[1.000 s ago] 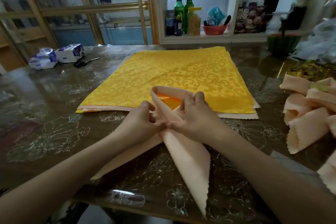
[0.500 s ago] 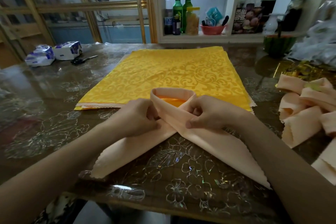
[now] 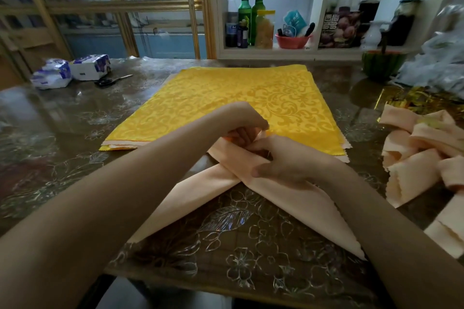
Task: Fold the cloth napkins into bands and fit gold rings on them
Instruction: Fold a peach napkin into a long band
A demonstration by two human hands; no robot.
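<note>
Lifting off the cloth beside the crossing, the left hand (image 3: 241, 120) now reaches over to the looped top of the peach napkin (image 3: 200, 190), while the right hand (image 3: 288, 165) stays on the spot where the two tails cross. The napkin lies on the table (image 3: 251, 246) at the near edge of the yellow cloths (image 3: 226, 98). Its loop rests on their front edge and its two tails spread toward the person, one to the left and one to the right.

The left fingers (image 3: 239, 136) are curled around the fold of the loop and seem to pinch it. The right hand bears down on the crossing with its thumb flat on the cloth and its fingers bent in; it appears to hold the layers together there.

Judging by how the tails drape, the napkin is light, soft and limp. It will likely spring open wherever it is let go, and it probably slides easily on the glossy table cover. The safest hold is at the crossing, where the layers bunch, with the other hand shaping the loop.

No ring can be made out near the hands. A pile of folded napkins (image 3: 414, 165) sits to the right, well apart.
</note>
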